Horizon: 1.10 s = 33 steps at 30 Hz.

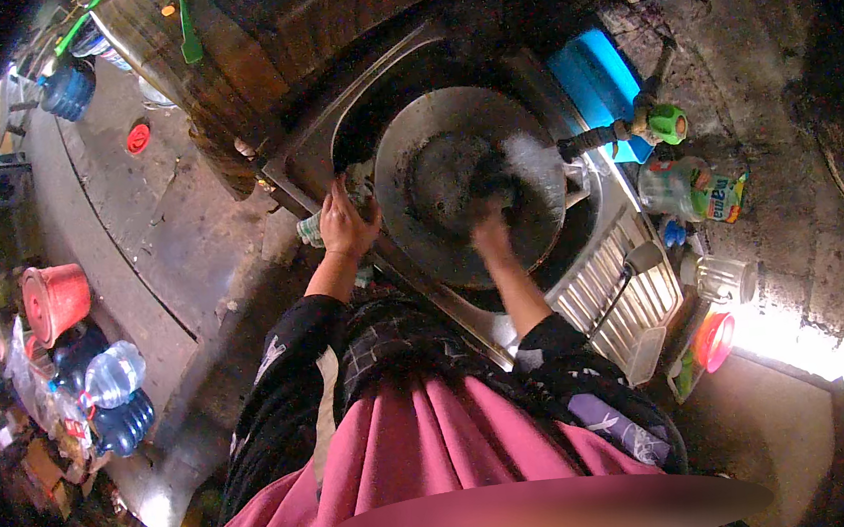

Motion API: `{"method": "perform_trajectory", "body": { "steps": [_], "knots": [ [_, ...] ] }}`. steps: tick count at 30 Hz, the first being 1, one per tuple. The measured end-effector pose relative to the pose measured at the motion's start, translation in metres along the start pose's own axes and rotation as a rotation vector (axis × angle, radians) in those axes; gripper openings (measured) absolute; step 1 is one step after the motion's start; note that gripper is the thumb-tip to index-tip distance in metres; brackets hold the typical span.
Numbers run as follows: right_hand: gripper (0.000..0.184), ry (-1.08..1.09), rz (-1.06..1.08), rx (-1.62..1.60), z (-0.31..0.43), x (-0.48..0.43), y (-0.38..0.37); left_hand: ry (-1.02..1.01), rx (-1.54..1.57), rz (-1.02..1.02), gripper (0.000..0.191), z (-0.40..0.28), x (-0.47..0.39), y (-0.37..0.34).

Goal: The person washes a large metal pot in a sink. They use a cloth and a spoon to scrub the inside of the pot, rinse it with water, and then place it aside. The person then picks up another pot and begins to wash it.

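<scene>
A large, dark metal wok [432, 119] sits in the bowl of a metal sink [293, 162], with one handle on its right side below the tap [592, 142]. White water or foam shows inside the wok near that handle. My right hand [493, 227] reaches into the wok, blurred; whether it holds something dark there is hard to tell. My left hand [347, 221] is at the wok's left rim and the sink edge, its fingers extended, apparently steadying the rim. A ladle or spatula [641, 258] lies across the ribbed drainboard [590, 286] at the right.
Behind the tap stands a blue plastic container [594, 75]. Clear plastic jars [667, 185] and a red-rimmed bowl [715, 343] line the right side. A green spatula [189, 39] lies on the wooden surface at the top left. Water bottles [115, 373] and a red bucket [56, 299] stand lower left.
</scene>
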State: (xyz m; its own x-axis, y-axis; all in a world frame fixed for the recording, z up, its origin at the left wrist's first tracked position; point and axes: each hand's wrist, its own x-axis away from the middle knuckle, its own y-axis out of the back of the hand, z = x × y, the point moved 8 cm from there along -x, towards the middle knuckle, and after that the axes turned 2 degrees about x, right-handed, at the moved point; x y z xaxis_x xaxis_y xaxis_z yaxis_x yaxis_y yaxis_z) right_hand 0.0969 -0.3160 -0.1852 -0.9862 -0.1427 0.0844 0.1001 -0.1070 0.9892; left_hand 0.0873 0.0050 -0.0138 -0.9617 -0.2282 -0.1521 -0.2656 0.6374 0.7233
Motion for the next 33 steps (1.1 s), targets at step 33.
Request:
{"method": "perform_trajectory", "body": {
  "steps": [33],
  "knots": [
    [0.053,0.113,-0.179,0.278,0.005,-0.127,0.154,0.011,-0.078,0.032,0.064,0.015,0.001,-0.015]
  ]
}}
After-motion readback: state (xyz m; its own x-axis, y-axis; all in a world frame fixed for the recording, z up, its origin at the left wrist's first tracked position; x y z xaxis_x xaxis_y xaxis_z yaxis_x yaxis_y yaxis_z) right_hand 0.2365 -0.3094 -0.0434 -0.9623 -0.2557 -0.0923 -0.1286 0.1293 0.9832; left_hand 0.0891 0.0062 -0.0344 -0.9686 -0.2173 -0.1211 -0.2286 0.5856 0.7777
